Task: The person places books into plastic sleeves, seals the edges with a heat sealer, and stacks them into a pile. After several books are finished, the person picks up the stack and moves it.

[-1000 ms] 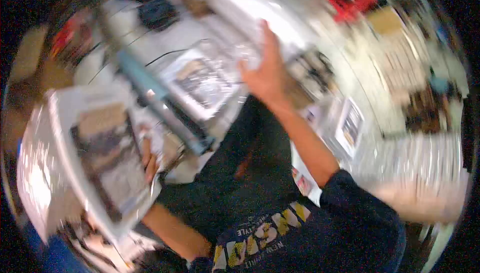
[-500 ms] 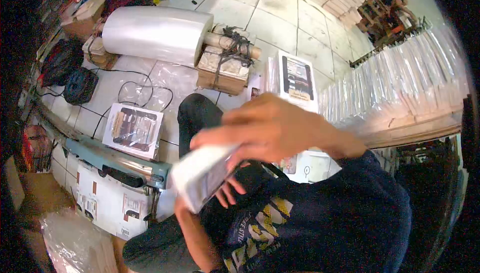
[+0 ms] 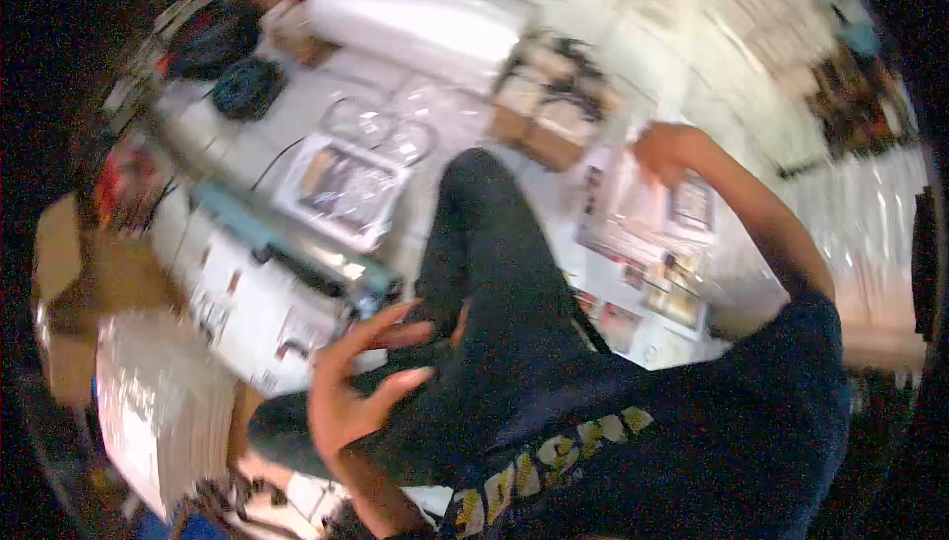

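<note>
My left hand (image 3: 358, 382) is raised over my lap, fingers spread and curved, with nothing in it. Below and beyond it are my dark trouser legs. At the upper right, my right hand (image 3: 674, 152) reaches down with curled fingers to the top edge of a packet in clear plastic (image 3: 638, 206), which has a printed cover. Motion blurs this hand and hides its fingertips. Printed sheets or booklets (image 3: 672, 288) lie just below the packet. Another plastic-covered packet with a dark picture (image 3: 341, 189) lies on the floor beyond my knee.
A blue bar-shaped sealer (image 3: 287, 233) stands along the left, by a white printed box (image 3: 247, 317). Behind are a big clear plastic roll (image 3: 415, 16) and a tied bundle (image 3: 549, 110). Wrapped stacks (image 3: 163, 411) sit lower left; a row of wrapped packets (image 3: 855, 233) stands at right.
The white block-like item that was between my hands is gone from them. My right hand has moved away to the upper right; my left hand is open. The view has shifted.
</note>
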Demonstrator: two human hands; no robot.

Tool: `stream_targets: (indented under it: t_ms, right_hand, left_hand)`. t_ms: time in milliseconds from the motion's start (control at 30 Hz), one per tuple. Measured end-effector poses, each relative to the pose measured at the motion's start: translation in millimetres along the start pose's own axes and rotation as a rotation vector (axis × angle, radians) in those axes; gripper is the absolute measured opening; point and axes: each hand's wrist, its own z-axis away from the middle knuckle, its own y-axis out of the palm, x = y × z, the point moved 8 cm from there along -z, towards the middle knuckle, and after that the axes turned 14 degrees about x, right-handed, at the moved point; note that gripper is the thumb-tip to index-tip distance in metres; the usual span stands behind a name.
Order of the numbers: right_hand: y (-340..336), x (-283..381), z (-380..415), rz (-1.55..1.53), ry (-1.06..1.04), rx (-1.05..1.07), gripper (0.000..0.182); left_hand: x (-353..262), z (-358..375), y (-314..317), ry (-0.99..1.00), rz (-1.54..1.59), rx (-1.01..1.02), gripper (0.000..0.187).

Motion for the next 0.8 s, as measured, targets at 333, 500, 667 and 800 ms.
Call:
stream_targets:
  t_ms: [333, 500, 667, 800]
  right_hand:
    - [-87.8, 69.2, 89.7, -0.113, -0.061, -0.621, 0.06]
    - [-121.4, 200.5, 81.0, -0.416, -0.793, -0.66, 0.042]
    - [-148.7, 394.0, 88.5, -0.547, -1.467, -0.488, 0.038]
    - [-176.0, 481.0, 71.0, -1.235, -1.749, 0.14, 0.088]
  left_hand:
    - [70.6, 315.5, -226.5, -0.506, -0.043, -0.908, 0.096]
    - [18.9, 258.6, -182.8, -0.772, -1.258, -0.944, 0.082]
    - [-3.8, 275.4, -142.5, -0.459, -1.363, -1.163, 0.051]
    - [-43.6, 247.0, -80.1, -0.295, -1.43, -1.141, 0.039]
